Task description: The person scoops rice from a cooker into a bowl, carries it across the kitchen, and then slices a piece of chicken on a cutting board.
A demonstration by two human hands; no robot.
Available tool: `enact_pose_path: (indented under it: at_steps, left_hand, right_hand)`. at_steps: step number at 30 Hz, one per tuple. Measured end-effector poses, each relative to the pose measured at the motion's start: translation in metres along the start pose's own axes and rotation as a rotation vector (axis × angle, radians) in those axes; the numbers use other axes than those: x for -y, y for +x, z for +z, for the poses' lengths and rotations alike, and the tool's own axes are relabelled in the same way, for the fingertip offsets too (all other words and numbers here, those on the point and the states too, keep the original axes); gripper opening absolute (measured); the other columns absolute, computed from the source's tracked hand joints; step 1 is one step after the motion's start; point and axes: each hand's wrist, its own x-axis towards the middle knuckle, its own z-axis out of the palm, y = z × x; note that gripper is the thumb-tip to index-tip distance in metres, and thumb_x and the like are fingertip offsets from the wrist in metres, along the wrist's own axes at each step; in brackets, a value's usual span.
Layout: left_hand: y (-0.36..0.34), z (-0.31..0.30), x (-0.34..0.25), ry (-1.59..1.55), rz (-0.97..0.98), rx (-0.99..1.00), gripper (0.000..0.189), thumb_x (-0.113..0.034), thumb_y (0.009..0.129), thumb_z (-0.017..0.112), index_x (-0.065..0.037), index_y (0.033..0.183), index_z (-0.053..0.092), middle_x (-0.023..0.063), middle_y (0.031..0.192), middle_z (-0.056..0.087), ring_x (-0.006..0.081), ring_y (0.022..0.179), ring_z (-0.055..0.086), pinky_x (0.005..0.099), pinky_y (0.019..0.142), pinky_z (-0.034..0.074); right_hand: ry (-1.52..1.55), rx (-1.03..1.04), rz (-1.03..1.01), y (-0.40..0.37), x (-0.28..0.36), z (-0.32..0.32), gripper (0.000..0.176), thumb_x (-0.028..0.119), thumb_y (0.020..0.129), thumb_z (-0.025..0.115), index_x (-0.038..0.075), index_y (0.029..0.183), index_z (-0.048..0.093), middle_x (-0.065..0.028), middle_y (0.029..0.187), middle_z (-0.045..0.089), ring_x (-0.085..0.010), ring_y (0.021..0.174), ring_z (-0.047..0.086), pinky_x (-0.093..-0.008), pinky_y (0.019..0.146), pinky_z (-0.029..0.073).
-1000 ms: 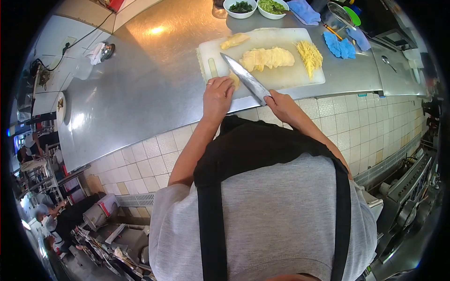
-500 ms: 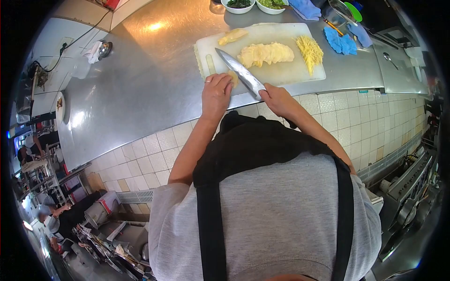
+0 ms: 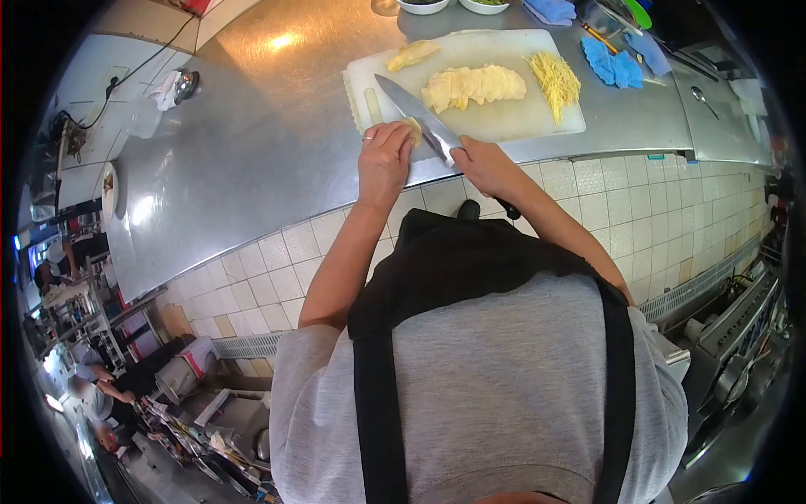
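My right hand is wrapped round the handle of a kitchen knife. Its blade slants up and left over the white cutting board. Beside the blade, my left hand has its fingers bent over a pale yellow piece of what looks like peeled ginger, partly hidden by the fingers. Beyond the knife lies a row of overlapping ginger slices. A heap of thin ginger shreds is on the board's right end. An uncut ginger piece rests near the far left corner.
The board stands on a steel counter. Blue cloths, a metal pot and a spoon lie to the right. Two white bowls stand at the back, including the left bowl. Another person is far off at lower left.
The view has shifted, so the board and bowls sit higher in it. The knife and my right hand have moved slightly left. My left hand still holds the ginger piece.
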Motion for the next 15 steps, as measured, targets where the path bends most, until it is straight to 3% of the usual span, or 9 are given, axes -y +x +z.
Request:
enact_pose_path:
  at_steps: [15]
  left_hand:
    - [0.001, -0.002, 0.003, -0.060, 0.007, -0.019, 0.020, -0.002, 0.070, 0.070, -0.005, 0.090, 0.065, 0.0073, 0.094, 0.064, 0.0272, 0.089, 0.059, 0.0361, 0.082, 0.045]
  right_hand:
    - [-0.144, -0.166, 0.042, -0.022, 0.019, 0.018, 0.030, 0.027, 0.093, 0.044, -0.002, 0.091, 0.052, -0.0287, 0.078, 0.062, -0.0461, 0.075, 0.060, -0.0536, 0.070, 0.048]
